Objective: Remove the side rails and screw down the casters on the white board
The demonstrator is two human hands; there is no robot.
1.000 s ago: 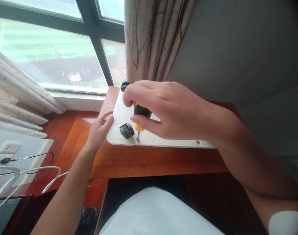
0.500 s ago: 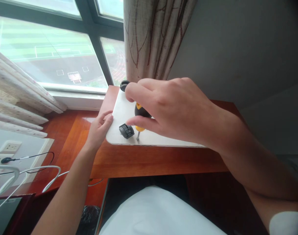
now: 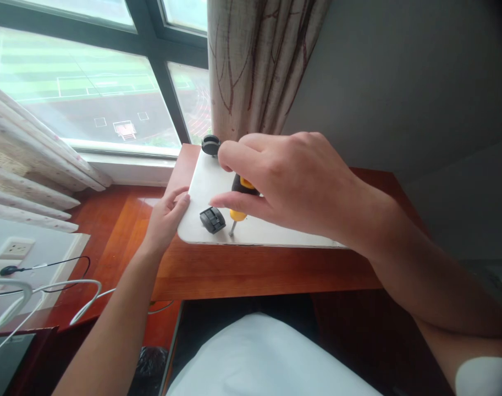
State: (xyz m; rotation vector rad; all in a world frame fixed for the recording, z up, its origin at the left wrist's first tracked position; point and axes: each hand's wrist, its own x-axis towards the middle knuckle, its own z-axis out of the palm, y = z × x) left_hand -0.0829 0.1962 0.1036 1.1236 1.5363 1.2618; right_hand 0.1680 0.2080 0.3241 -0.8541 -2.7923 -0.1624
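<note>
A white board point(image 3: 207, 181) with rounded corners lies on a reddish-brown wooden table point(image 3: 259, 269). My right hand point(image 3: 283, 176) is closed around the black and yellow handle of a screwdriver point(image 3: 238, 214). Its tip meets a screw point(image 3: 231, 234) close to the board's near edge. Just left of that tip sits a black caster wheel point(image 3: 213, 220); a second caster point(image 3: 210, 144) stands at the far left corner. My left hand point(image 3: 170, 212) grips the board's left edge, thumb on top and fingers partly hidden beneath.
A window point(image 3: 81, 99) and patterned curtains point(image 3: 263, 66) rise behind the table. Wall sockets point(image 3: 15, 248) with a plug and loose white cables point(image 3: 86, 283) are at the lower left. My lap in white cloth point(image 3: 263, 357) is close to the table's front edge.
The screwdriver handle has turned and leans slightly more to the right. My right hand has shifted a little right with it, uncovering more of the far caster. My left hand keeps its place.
</note>
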